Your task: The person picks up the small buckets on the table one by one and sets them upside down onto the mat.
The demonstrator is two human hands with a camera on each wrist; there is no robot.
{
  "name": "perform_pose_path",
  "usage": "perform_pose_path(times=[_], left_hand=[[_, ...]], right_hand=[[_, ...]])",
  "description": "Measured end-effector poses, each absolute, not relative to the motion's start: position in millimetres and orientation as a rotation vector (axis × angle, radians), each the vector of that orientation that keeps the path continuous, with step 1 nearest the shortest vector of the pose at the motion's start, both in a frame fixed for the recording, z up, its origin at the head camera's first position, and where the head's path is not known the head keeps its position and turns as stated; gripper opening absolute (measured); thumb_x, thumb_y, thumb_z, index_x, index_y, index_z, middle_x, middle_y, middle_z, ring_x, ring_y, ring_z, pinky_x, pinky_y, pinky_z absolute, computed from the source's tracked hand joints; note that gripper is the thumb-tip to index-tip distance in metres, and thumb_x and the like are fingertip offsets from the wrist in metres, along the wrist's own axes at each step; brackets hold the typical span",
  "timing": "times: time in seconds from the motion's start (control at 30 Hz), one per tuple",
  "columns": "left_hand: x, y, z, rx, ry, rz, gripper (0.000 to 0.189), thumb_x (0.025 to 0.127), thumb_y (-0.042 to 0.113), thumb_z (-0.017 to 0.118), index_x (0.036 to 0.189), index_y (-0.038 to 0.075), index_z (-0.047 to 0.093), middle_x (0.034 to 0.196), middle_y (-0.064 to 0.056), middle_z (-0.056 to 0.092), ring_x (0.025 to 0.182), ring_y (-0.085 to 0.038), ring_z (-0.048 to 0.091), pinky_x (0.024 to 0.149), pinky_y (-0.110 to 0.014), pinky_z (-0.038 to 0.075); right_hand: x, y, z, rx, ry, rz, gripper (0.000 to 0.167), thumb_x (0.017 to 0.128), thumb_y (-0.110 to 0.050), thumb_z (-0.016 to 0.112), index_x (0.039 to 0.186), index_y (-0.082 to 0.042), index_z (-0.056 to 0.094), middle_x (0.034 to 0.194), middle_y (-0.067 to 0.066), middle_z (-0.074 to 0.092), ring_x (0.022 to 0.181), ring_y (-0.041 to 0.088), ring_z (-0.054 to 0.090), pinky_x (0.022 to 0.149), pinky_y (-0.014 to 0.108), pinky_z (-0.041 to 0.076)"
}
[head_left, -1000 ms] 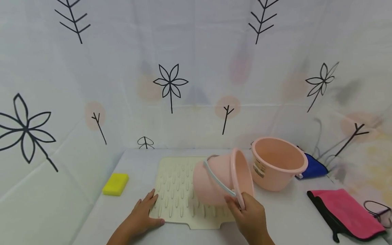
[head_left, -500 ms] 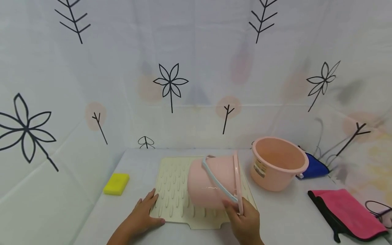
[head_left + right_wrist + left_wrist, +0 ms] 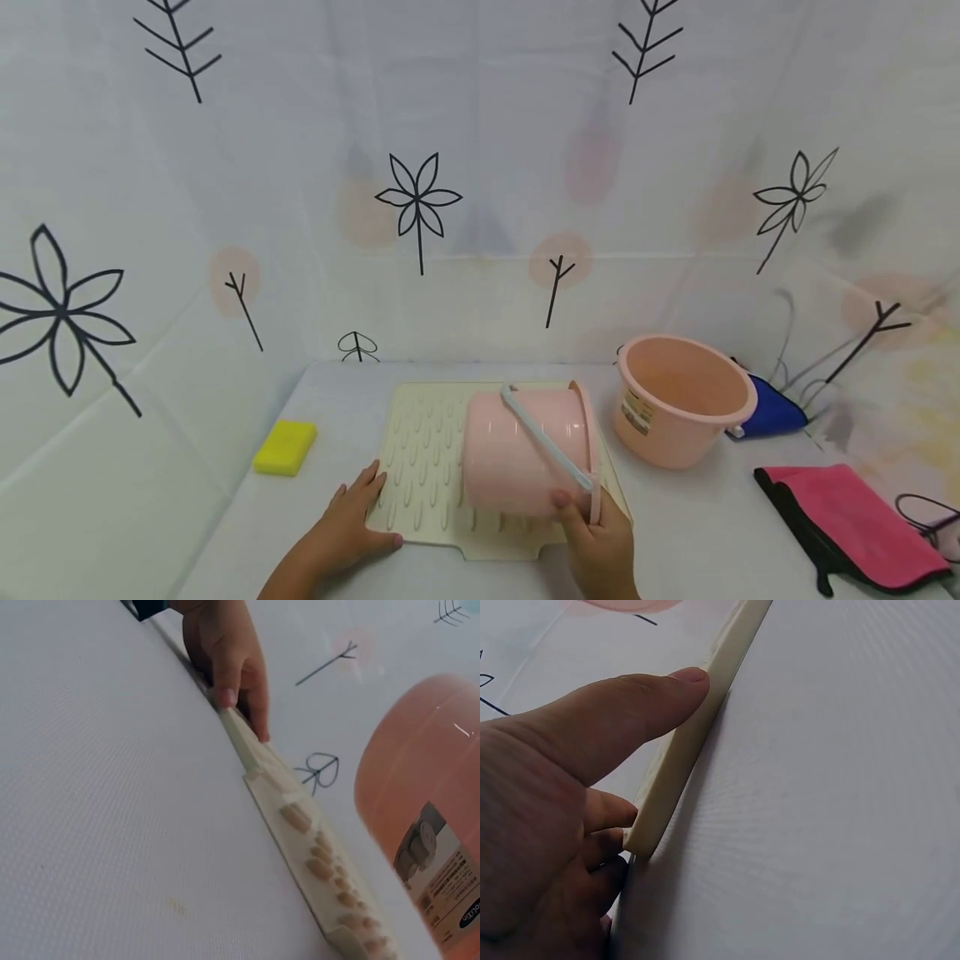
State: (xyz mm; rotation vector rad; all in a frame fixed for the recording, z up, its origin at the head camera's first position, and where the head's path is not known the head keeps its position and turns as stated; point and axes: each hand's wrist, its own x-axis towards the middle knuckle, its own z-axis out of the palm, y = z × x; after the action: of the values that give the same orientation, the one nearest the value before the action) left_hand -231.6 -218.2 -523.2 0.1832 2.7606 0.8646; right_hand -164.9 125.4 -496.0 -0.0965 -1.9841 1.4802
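Observation:
A pink bucket lies tipped on its side in the air over the cream washboard, its mouth facing right. My right hand grips the bucket's rim near the pale blue handle, thumb outside; the other fingers are mostly hidden. My left hand holds the washboard's near left corner. In the left wrist view, its thumb lies along the front edge and the fingers bend at the corner. The right wrist view shows the bucket's label and bumps on the washboard.
A second, peach bucket stands upright at the back right, a blue item behind it. A pink pouch with black trim lies at the right. The yellow sponge is on the left of the white table.
The bucket has turned so its mouth is less visible and its side faces up more. It shifted slightly left with my right hand. My left hand stays at the washboard's corner.

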Motion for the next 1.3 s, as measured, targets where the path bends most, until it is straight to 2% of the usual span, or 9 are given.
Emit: perform_pose_path(times=[0.1,0.17,0.27,0.37,0.6,0.73,0.97,1.1,1.3], left_hand=[[-229.7,-216.8,-518.5,0.147,2.782,0.979,0.1,0.077,0.047,0.091,0.155,0.002,0.048,0.168,-0.022,0.034,0.155,-0.046,0.03,0.125,-0.068,0.018],[-228.2,-215.1,-514.3,0.096,2.812,1.099,0.082,0.084,0.042,0.087,0.151,0.007,0.054,0.162,-0.02,0.044,0.151,-0.044,0.039,0.122,-0.067,0.027],[-226.5,-209.3,-506.6,0.033,2.846,1.314,0.056,0.095,0.034,0.078,0.145,0.014,0.061,0.152,-0.011,0.057,0.143,-0.037,0.052,0.117,-0.063,0.038],[-224.5,-200.0,-498.4,0.06,2.81,1.502,0.048,0.098,0.03,0.074,0.142,0.016,0.062,0.147,-0.002,0.061,0.138,-0.029,0.057,0.117,-0.058,0.042],[-220.8,-171.9,-490.2,0.303,2.553,1.773,0.065,0.09,0.025,0.084,0.148,0.024,0.055,0.154,-0.004,0.055,0.143,-0.028,0.052,0.12,-0.055,0.04],[-220.6,-157.0,-488.8,0.428,2.468,1.773,0.077,0.088,0.028,0.085,0.154,0.028,0.045,0.162,-0.003,0.045,0.148,-0.031,0.046,0.122,-0.055,0.037],[-222.2,-137.7,-483.6,0.609,2.351,1.692,0.102,0.084,0.038,0.088,0.164,0.033,0.025,0.172,0.0,0.026,0.156,-0.036,0.034,0.123,-0.055,0.034],[-222.5,-123.6,-483.2,0.626,2.291,1.757,0.11,0.082,0.039,0.09,0.166,0.036,0.02,0.172,0.002,0.025,0.155,-0.035,0.036,0.121,-0.058,0.036],[-222.4,-111.3,-485.0,0.641,2.293,1.824,0.109,0.082,0.04,0.088,0.164,0.044,0.017,0.173,0.007,0.02,0.149,-0.038,0.043,0.117,-0.058,0.042]], right_hand=[[-164.5,126.4,-494.9,-0.208,-2.048,1.485,0.019,0.091,-0.013,0.082,0.092,0.002,0.07,0.072,0.001,0.065,0.064,0.006,0.055,0.054,0.02,0.048],[-163.8,126.8,-494.3,-0.272,-2.084,1.469,0.023,0.092,-0.018,0.082,0.093,0.002,0.07,0.069,0.001,0.062,0.062,0.006,0.052,0.052,0.022,0.045],[-163.6,127.1,-492.5,-0.311,-2.104,1.467,0.026,0.093,-0.022,0.081,0.096,0.002,0.071,0.07,0.001,0.061,0.063,0.007,0.051,0.054,0.023,0.044],[-164.0,126.8,-491.9,-0.293,-2.088,1.492,0.027,0.094,-0.02,0.08,0.101,0.004,0.072,0.075,0.005,0.066,0.067,0.007,0.054,0.057,0.022,0.047],[-164.7,127.4,-490.5,-0.264,-2.071,1.595,0.029,0.097,-0.021,0.077,0.111,0.004,0.071,0.096,0.011,0.075,0.08,0.008,0.062,0.07,0.017,0.053],[-163.3,128.5,-492.0,-0.286,-2.07,1.597,0.027,0.096,-0.02,0.078,0.108,0.003,0.072,0.092,0.01,0.074,0.078,0.008,0.059,0.067,0.019,0.052],[-160.5,129.1,-490.7,-0.323,-2.061,1.587,0.028,0.096,-0.019,0.078,0.109,0.005,0.072,0.099,0.015,0.076,0.081,0.004,0.061,0.07,0.015,0.051],[-160.2,129.1,-489.3,-0.315,-2.088,1.589,0.028,0.096,-0.021,0.078,0.108,0.004,0.072,0.097,0.013,0.076,0.08,0.005,0.061,0.069,0.016,0.052],[-159.2,129.4,-486.2,-0.339,-2.125,1.596,0.033,0.097,-0.024,0.078,0.111,0.005,0.072,0.098,0.013,0.076,0.079,0.004,0.06,0.068,0.016,0.052]])
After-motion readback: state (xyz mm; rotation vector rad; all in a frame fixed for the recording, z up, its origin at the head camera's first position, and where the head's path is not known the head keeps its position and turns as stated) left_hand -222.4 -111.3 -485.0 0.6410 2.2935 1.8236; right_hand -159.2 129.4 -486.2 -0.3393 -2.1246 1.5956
